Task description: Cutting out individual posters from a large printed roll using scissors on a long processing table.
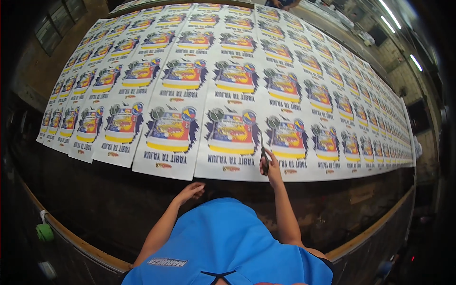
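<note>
A large white sheet printed with rows of repeated colourful designs spreads over the table before me, cut or split into long strips at the left. My right hand is closed round the handles of a pair of scissors over the sheet's near edge, blades pointing away from me. Just below that edge, close to the gap between two strips, my left hand has its fingers curled together. Whatever it may hold is too small or hidden to make out.
A dark table edge and a wooden rim curve round in front of me. At the left hangs a green roll. Another person's hands show at the far end of the sheet. Bright tube lights hang at the upper right.
</note>
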Action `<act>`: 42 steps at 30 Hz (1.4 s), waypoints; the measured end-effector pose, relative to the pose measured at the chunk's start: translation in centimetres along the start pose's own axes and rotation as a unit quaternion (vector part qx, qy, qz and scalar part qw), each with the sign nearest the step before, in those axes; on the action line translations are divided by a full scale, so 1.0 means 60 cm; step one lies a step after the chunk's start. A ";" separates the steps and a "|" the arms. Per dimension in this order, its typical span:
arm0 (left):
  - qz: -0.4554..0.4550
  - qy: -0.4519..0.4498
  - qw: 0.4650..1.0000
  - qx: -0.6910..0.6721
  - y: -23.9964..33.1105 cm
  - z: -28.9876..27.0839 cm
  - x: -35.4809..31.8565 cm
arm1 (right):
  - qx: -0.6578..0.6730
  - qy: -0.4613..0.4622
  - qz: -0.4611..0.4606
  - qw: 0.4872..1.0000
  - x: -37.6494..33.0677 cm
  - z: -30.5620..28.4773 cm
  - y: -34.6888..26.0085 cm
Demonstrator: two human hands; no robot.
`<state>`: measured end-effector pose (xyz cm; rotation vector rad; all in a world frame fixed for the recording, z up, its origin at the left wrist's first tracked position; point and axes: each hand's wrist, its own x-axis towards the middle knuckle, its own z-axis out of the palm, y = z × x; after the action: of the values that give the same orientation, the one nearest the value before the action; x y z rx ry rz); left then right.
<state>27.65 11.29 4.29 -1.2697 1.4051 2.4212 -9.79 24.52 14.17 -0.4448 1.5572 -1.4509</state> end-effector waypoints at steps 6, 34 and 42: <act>0.081 -0.069 0.987 -0.121 0.035 0.184 0.111 | 0.024 0.016 0.039 0.999 -0.268 -0.049 0.102; 0.185 0.016 0.983 -0.008 0.091 0.234 0.091 | 0.018 0.001 0.011 1.000 -0.075 -0.067 0.081; 0.108 0.041 0.992 -0.059 0.097 0.216 0.082 | -0.047 0.001 -0.012 0.999 0.169 -0.054 0.000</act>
<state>13.89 16.03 8.10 -1.3190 1.5149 2.6576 -17.46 18.50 9.94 -0.5207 1.6320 -1.4004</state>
